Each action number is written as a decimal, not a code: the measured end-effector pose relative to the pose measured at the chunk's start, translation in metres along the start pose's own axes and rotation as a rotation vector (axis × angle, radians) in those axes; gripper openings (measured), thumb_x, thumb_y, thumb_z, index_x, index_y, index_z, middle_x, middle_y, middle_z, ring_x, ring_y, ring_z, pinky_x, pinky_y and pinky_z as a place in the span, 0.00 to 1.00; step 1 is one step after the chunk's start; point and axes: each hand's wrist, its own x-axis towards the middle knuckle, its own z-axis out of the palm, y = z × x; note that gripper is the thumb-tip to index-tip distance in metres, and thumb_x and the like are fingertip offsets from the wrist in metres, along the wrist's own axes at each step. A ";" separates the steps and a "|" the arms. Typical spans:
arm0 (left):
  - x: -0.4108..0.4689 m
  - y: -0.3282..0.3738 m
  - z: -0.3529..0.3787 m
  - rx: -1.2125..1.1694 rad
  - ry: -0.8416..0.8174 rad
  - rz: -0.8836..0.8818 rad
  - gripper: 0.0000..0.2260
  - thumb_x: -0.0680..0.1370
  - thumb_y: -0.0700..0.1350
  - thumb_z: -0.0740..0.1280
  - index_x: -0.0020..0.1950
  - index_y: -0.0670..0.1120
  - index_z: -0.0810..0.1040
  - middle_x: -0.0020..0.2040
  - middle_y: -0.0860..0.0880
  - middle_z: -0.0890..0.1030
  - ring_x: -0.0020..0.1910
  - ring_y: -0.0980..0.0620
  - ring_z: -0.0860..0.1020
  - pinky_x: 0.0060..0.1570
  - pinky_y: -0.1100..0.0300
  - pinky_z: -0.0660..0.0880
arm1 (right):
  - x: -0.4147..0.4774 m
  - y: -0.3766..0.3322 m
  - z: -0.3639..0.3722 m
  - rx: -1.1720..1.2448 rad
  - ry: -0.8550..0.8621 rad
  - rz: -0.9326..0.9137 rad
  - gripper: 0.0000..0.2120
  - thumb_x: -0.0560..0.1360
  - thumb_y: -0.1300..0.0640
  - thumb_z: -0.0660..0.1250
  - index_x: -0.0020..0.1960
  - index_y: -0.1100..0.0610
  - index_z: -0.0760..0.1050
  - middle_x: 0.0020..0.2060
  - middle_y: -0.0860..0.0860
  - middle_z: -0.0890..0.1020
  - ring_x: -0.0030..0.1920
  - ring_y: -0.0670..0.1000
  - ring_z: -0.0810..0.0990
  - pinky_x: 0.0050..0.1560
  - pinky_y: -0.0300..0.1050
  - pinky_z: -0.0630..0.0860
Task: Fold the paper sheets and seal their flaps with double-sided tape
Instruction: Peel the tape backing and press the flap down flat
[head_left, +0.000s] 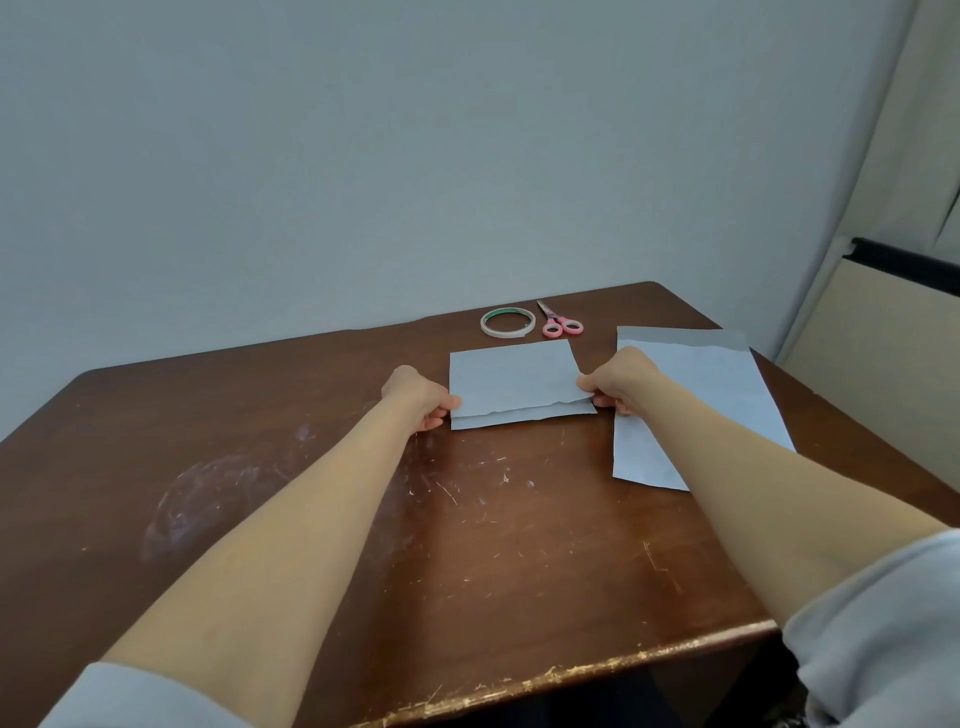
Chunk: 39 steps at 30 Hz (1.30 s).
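Both arms reach straight fwd over the table, forearms bare, grey sleeves bunched near the elbows. Left hand sits knuckles-up at the left edge of the folded sheet, thumb on top & fingers curled under, pinching that edge. Right hand does the same on the right edge, fingers curled round the paper. The sheet lies on the wood between the 2 hands, its top layer stopping short of the near edge, so a narrow strip of the lower layer shows w/ a wavy line across it.

Count: 2 pale sheets, 1 tape roll, 1 pr scissors. The second sheet lies flat just right of the first, partly under the right forearm, w/ a darker band along its far end. Tape roll, white w/ green inner ring, lies flat just beyond the folded sheet; pink-handled scissors lie beside it, blades pointing away.

Faint marks on both sheets, too blurred to read
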 end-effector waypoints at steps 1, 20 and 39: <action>0.000 0.000 0.000 0.007 0.008 -0.002 0.15 0.71 0.38 0.75 0.56 0.38 0.79 0.47 0.42 0.80 0.38 0.53 0.77 0.37 0.62 0.78 | 0.000 0.000 0.000 -0.008 0.007 -0.003 0.12 0.76 0.59 0.69 0.38 0.59 0.68 0.31 0.54 0.76 0.40 0.51 0.77 0.39 0.43 0.70; -0.004 0.001 0.005 0.180 0.076 0.046 0.17 0.69 0.39 0.76 0.56 0.40 0.79 0.53 0.42 0.80 0.48 0.48 0.80 0.42 0.58 0.81 | 0.002 0.001 0.003 -0.167 0.080 -0.059 0.14 0.74 0.59 0.68 0.33 0.59 0.68 0.27 0.53 0.74 0.29 0.49 0.72 0.39 0.43 0.71; -0.004 0.004 0.007 0.267 0.080 0.081 0.16 0.69 0.37 0.76 0.56 0.38 0.79 0.54 0.42 0.79 0.51 0.46 0.80 0.47 0.53 0.82 | 0.000 0.003 0.004 -0.400 0.073 -0.162 0.12 0.70 0.60 0.69 0.33 0.59 0.68 0.33 0.53 0.76 0.30 0.50 0.72 0.29 0.39 0.67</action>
